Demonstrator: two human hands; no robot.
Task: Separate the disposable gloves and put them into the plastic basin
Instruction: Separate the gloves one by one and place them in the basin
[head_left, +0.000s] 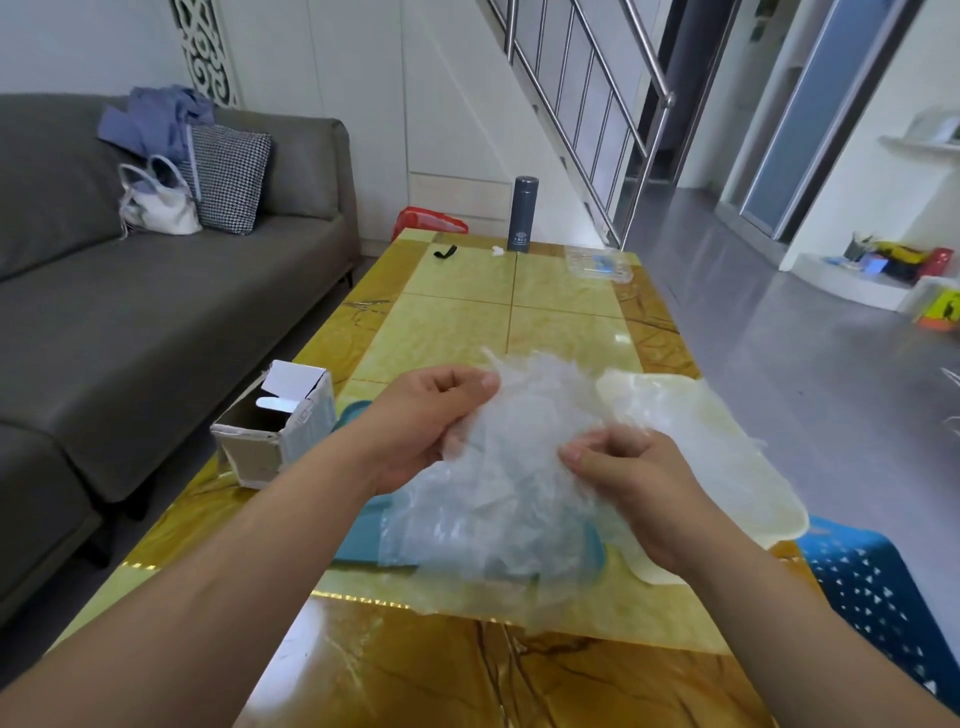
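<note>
Disposable gloves (519, 441), a crumpled wad of clear film, hang in mid-air at the centre of the frame, held between both hands just above the plastic basin (361, 540). The left hand (431, 421) pinches the wad's upper edge between thumb and curled fingers. The right hand (628, 478), lower and to the right, has its fingers curled in and nips a layer of film, as if to peel one glove from the rest.

The job looks far from finished: the wad is thick and most of the gloves are stuck together. The basin shows only as teal patches at lower centre, since the film covers its inside, so whether any gloves already lie in it cannot be told. A pale, milky sheet (701, 441) spreads right of centre over the yellow table (457, 322); it may be a loosened glove, though the view is too blurred to be sure.

A torn cardboard box (275, 431) sits left of centre at the table's edge, just beside the basin. A grey flask (524, 213) and a clear packet (597, 262) stand at the far end, upper centre. A grey sofa (156, 312) fills the left side, and a blue perforated stool (872, 582) shows at lower right. Nothing blocks the drop into the basin; the clinging film itself is the likely trouble.
</note>
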